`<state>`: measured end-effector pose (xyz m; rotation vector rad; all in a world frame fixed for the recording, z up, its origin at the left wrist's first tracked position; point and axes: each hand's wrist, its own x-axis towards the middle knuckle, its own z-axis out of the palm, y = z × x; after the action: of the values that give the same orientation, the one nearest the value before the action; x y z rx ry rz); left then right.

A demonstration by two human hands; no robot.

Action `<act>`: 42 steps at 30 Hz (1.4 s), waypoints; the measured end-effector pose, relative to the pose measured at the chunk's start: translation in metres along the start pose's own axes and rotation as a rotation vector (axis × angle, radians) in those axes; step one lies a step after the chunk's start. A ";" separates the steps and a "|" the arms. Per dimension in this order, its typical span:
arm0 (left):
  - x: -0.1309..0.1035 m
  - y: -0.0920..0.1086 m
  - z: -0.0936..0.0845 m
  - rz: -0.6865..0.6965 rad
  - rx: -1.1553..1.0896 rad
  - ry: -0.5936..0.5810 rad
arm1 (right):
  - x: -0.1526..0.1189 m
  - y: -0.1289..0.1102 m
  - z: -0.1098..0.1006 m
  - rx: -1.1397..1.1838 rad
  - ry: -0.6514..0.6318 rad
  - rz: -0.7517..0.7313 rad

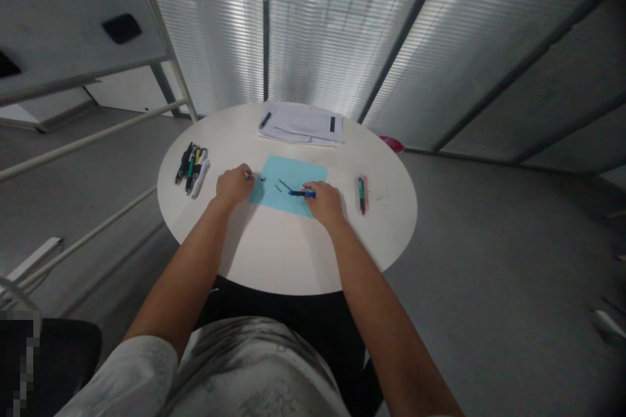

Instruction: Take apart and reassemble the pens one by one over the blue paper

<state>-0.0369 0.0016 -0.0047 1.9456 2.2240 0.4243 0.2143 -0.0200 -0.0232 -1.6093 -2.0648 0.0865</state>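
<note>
My right hand (323, 202) is closed on a blue and black pen barrel (302, 193) above the right part of a light blue sheet (283, 204). My left hand (235, 184) is at the sheet's left edge, its fingers pinched together on something small that I cannot make out. Between the hands, a thin dark refill (285, 184) and a short small piece (278, 187) lie on the sheet. Another small dark part (263, 179) is just right of my left fingertips.
Several pens (192, 168) lie in a group at the left of the round white table (288, 260). A green and black pen (361, 195) rests on a pink item at the right. Papers (303, 122) with a black pen (265, 120) are at the back.
</note>
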 end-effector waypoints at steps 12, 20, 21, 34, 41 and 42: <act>-0.003 0.003 -0.002 -0.012 -0.004 -0.012 | -0.001 0.003 0.002 -0.070 0.017 0.038; -0.003 0.006 0.000 -0.040 -0.056 0.048 | -0.001 0.002 0.001 -0.051 0.028 0.038; -0.004 0.007 -0.001 -0.036 -0.077 0.067 | -0.001 0.001 0.000 -0.042 0.044 0.039; -0.029 0.048 0.005 0.551 -0.586 0.006 | 0.000 -0.014 -0.001 0.271 0.099 -0.181; -0.024 0.047 0.020 0.566 -0.745 -0.064 | -0.002 -0.015 0.000 0.356 0.087 -0.245; -0.023 0.047 0.021 0.567 -0.756 -0.063 | -0.002 -0.015 0.000 0.359 0.077 -0.236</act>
<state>0.0169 -0.0139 -0.0111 2.0192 1.1458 1.0624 0.2011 -0.0265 -0.0188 -1.1322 -2.0263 0.2891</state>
